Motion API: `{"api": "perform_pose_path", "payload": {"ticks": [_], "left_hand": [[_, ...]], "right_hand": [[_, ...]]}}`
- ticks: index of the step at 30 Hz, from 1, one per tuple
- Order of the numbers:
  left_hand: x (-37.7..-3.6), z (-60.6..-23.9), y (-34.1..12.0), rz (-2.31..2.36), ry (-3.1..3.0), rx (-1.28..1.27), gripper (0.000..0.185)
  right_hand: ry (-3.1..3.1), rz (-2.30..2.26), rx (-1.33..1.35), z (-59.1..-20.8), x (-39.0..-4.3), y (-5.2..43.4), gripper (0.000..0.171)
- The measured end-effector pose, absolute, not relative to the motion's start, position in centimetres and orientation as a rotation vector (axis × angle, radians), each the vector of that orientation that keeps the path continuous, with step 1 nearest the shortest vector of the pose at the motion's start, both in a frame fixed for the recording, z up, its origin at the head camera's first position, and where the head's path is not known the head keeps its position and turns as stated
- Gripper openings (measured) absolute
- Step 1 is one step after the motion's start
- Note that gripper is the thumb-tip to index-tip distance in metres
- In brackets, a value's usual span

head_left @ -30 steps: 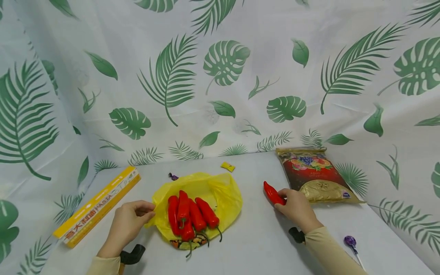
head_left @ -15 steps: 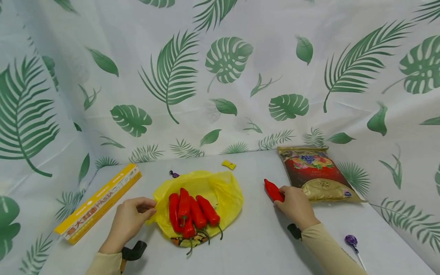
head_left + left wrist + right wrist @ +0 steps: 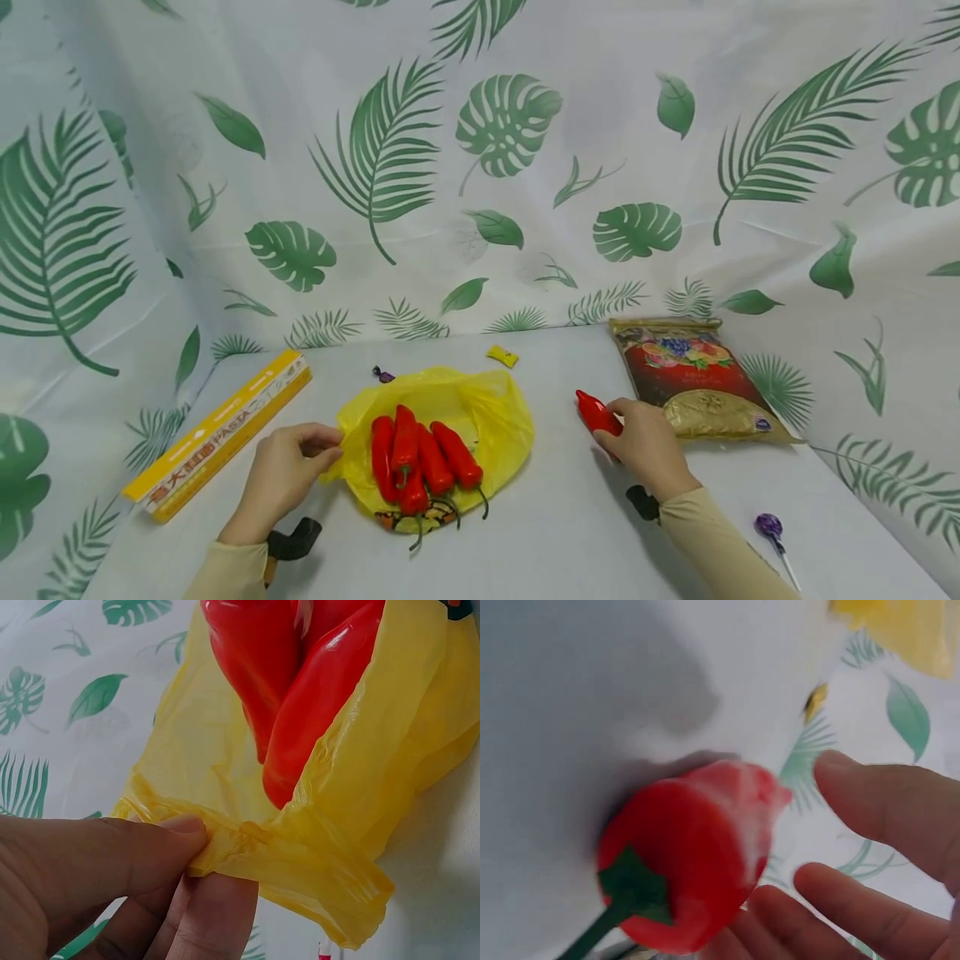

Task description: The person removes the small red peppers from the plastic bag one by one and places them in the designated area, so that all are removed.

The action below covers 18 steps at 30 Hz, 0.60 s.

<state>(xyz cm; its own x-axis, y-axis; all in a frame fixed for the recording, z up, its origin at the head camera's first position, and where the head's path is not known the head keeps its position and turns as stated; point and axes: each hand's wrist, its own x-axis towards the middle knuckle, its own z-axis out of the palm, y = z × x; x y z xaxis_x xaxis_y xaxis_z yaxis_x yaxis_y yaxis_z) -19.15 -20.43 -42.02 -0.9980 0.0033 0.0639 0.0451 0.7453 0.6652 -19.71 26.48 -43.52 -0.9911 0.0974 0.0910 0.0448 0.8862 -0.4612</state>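
A yellow plastic bag (image 3: 480, 408) lies open on the white table with several red peppers (image 3: 420, 458) on it. My left hand (image 3: 326, 446) pinches the bag's left edge between thumb and forefinger; the left wrist view shows that pinch on the crumpled bag rim (image 3: 255, 844), with the peppers (image 3: 300, 697) just beyond. To the right, another red pepper (image 3: 595, 412) lies apart from the bag, and my right hand (image 3: 621, 423) curls round its stem end. In the right wrist view the pepper (image 3: 686, 855) rests against my fingers (image 3: 840, 907), its green stem toward the camera.
A yellow pasta box (image 3: 221, 433) lies at the left. A red and gold snack packet (image 3: 690, 379) sits right of my right hand. A purple lollipop (image 3: 767, 527) is at the front right. Two small wrapped sweets (image 3: 501, 356) (image 3: 383, 375) lie behind the bag. Leaf-print cloth hangs all around.
Both hands keep their holds in nearly the same places. The head view has drifted slightly, so everything sits a little higher in the picture.
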Motion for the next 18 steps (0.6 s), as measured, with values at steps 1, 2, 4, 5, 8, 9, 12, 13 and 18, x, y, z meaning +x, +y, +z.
{"api": "perform_pose_path", "payload": {"ticks": [1,2,4,5,8,9,12,13,18], "left_hand": [[-19.2,-42.0,-20.4,-1.101,-2.876,-0.045,0.013],[-19.2,-41.9,-20.4,-1.105,-2.872,-0.049,0.013],[-19.3,-41.9,-20.4,-1.108,-2.868,-0.057,0.013],[-19.3,-41.9,-20.4,-1.110,-2.867,-0.056,0.013],[-19.3,-41.9,-20.4,-1.117,-2.871,-0.046,0.013],[-19.3,-42.0,-20.5,-1.117,-2.873,-0.040,0.013],[-19.3,-42.0,-20.5,-1.123,-2.874,-0.024,0.014],[-19.3,-42.0,-20.4,-1.125,-2.874,-0.021,0.014],[-19.4,-42.0,-20.3,-1.135,-2.866,-0.013,0.014]], "right_hand": [[-2.920,0.720,-0.098,-43.4,-19.7,26.4,0.046],[-2.894,0.723,-0.081,-43.4,-19.6,26.2,0.046],[-2.834,0.727,-0.035,-43.3,-19.5,25.9,0.046],[-2.805,0.734,-0.004,-43.3,-19.5,25.6,0.045],[-2.741,0.799,0.107,-43.5,-19.3,24.6,0.044],[-2.730,0.832,0.148,-43.6,-19.3,24.2,0.043],[-2.712,0.948,0.278,-44.0,-19.2,22.7,0.040],[-2.708,0.986,0.315,-44.1,-19.2,22.1,0.039],[-2.704,1.092,0.428,-44.7,-19.4,19.4,0.031]]}}
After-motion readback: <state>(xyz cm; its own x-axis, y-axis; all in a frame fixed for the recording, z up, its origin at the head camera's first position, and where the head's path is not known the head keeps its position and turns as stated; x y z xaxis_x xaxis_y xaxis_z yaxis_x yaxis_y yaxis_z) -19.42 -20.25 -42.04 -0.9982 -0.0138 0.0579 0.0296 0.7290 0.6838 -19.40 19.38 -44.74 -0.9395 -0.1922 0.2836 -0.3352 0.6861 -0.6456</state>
